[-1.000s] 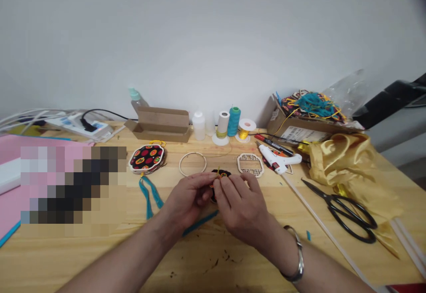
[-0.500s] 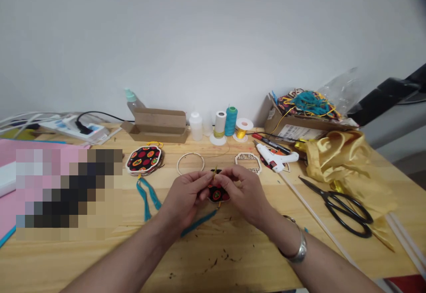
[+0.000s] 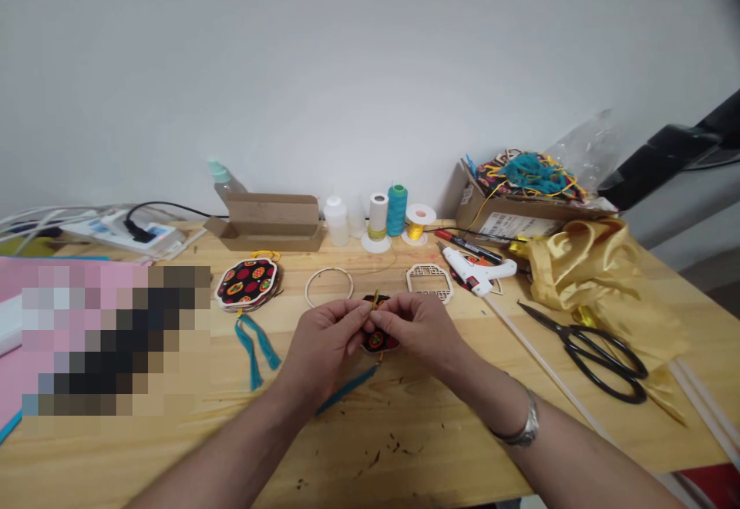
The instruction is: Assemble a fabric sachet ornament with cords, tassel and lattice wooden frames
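My left hand (image 3: pixel 322 341) and my right hand (image 3: pixel 426 332) meet over the middle of the wooden table, fingertips pinched together around a short yellow cord (image 3: pixel 376 298). Just below the fingers is a small black ornament (image 3: pixel 377 339) with a red and green fabric pattern, partly hidden by both hands. A teal tassel (image 3: pixel 348 390) trails from its lower end toward my left wrist. Behind the hands lie a thin wooden ring (image 3: pixel 308 287) and a pale lattice frame (image 3: pixel 429 299).
At left sits a stack of similar ornaments (image 3: pixel 246 283) with teal tassels. Thread spools (image 3: pixel 397 212), a white bottle (image 3: pixel 336 221) and an open cardboard box (image 3: pixel 271 239) line the wall. To the right are a glue gun (image 3: pixel 477 270), black scissors (image 3: pixel 604 358) and gold cloth (image 3: pixel 607 262).
The right hand's fingers have drawn in slightly closer on the cord beside the left fingertips. The view has shifted a little; the ornament stays beneath the hands.
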Action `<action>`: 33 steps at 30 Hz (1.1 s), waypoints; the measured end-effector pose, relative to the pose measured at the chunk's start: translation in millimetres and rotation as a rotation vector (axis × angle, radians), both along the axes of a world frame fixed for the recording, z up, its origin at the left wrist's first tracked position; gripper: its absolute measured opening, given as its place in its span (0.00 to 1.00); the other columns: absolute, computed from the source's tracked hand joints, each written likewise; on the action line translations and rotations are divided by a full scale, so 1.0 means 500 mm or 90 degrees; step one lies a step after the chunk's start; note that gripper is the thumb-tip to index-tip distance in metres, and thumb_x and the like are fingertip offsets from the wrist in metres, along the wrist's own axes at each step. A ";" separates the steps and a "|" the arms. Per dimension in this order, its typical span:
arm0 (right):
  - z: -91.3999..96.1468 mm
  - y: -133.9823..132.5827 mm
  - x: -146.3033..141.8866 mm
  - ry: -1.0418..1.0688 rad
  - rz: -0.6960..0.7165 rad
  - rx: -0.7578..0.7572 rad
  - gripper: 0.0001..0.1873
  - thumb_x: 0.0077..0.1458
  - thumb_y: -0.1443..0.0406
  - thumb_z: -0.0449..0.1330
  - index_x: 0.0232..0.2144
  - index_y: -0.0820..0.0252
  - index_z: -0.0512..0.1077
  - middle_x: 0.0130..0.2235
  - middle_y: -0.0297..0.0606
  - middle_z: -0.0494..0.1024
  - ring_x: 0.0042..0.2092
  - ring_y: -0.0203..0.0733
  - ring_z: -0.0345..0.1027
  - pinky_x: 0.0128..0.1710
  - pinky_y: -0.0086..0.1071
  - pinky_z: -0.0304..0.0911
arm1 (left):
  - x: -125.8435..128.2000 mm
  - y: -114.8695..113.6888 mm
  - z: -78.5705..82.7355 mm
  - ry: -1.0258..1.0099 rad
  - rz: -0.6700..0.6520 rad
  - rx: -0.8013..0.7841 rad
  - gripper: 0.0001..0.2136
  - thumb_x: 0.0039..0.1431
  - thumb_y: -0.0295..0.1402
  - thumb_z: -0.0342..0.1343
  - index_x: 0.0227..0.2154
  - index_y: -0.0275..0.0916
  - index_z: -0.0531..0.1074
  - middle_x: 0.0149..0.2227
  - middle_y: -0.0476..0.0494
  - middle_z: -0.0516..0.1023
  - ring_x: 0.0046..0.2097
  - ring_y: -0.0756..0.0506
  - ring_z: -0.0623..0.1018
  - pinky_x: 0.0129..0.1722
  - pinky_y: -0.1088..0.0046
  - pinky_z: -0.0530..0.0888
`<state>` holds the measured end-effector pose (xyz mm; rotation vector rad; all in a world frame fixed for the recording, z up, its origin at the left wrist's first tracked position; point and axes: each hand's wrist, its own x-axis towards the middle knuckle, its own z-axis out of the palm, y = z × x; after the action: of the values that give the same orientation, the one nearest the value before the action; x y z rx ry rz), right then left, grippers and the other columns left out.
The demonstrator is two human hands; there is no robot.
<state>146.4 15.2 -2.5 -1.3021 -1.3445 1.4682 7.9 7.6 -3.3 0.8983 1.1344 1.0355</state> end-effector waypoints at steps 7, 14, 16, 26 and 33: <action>0.000 0.004 0.004 -0.018 -0.035 0.008 0.09 0.44 0.62 0.59 0.21 0.64 0.69 0.21 0.34 0.72 0.22 0.31 0.62 0.21 0.26 0.59 | -0.003 0.003 0.001 0.003 -0.001 -0.001 0.10 0.49 0.35 0.59 0.20 0.33 0.73 0.18 0.53 0.68 0.18 0.58 0.57 0.18 0.82 0.54; 0.009 0.006 0.008 0.080 0.002 -0.030 0.15 0.48 0.56 0.57 0.23 0.64 0.72 0.21 0.32 0.70 0.22 0.30 0.61 0.22 0.25 0.58 | 0.000 0.000 0.006 0.016 -0.008 0.002 0.09 0.48 0.35 0.60 0.20 0.34 0.74 0.16 0.53 0.67 0.18 0.57 0.57 0.18 0.81 0.54; 0.012 0.004 0.006 0.107 0.031 -0.042 0.15 0.47 0.57 0.58 0.23 0.64 0.72 0.21 0.32 0.71 0.22 0.29 0.60 0.22 0.24 0.58 | 0.001 -0.002 0.010 0.040 -0.015 0.007 0.09 0.48 0.35 0.60 0.20 0.34 0.75 0.14 0.54 0.65 0.18 0.56 0.58 0.18 0.81 0.54; 0.003 0.006 0.007 0.070 -0.078 0.011 0.08 0.42 0.63 0.62 0.22 0.63 0.71 0.20 0.31 0.71 0.22 0.31 0.62 0.22 0.25 0.59 | 0.006 -0.007 0.019 0.077 -0.053 -0.003 0.09 0.47 0.35 0.60 0.18 0.35 0.74 0.16 0.52 0.67 0.19 0.55 0.60 0.18 0.80 0.54; 0.000 0.008 0.010 0.047 0.012 0.002 0.18 0.52 0.56 0.54 0.18 0.62 0.68 0.18 0.31 0.68 0.20 0.30 0.59 0.21 0.25 0.56 | 0.006 -0.006 0.019 0.076 -0.028 0.014 0.07 0.47 0.33 0.59 0.19 0.35 0.75 0.16 0.52 0.69 0.19 0.56 0.60 0.19 0.80 0.58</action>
<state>151.5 19.3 -2.5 -1.2240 -1.3148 1.5113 10.7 4.8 6.4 1.0087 1.2002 0.9703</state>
